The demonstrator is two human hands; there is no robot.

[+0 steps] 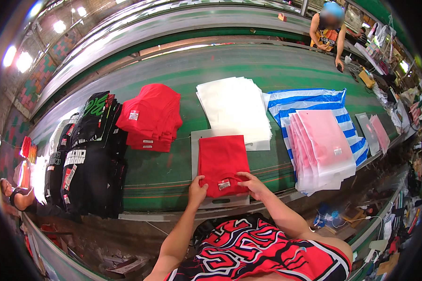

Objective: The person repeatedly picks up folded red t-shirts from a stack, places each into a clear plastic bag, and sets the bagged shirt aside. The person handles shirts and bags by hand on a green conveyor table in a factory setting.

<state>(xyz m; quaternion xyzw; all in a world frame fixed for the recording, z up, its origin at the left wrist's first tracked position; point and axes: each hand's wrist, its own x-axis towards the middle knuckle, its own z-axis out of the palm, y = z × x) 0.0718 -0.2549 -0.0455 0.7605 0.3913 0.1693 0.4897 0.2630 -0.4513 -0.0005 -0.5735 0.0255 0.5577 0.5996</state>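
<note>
A folded red T-shirt [223, 154] with a neck label lies on a frosted plastic bag [194, 151] with a handle slot, at the near edge of the green table. My left hand [198, 189] grips the shirt's lower left corner. At its right side, my right hand [252, 185] holds the collar end between thumb and fingers. Just behind is a pile of white plastic bags [232, 105]. Left of that stands a stack of red T-shirts [151, 109]. To the right, bagged pink-looking garments [323, 147] are piled on a blue-and-white striped plastic sheet [306, 96].
Stacks of black printed T-shirts [91, 168] stand at the left. Two more bagged items [379, 133] lie at the right edge. A person in a blue cap [327, 31] stands across the table, holding a dark object. Another person [21, 198] is at the far left.
</note>
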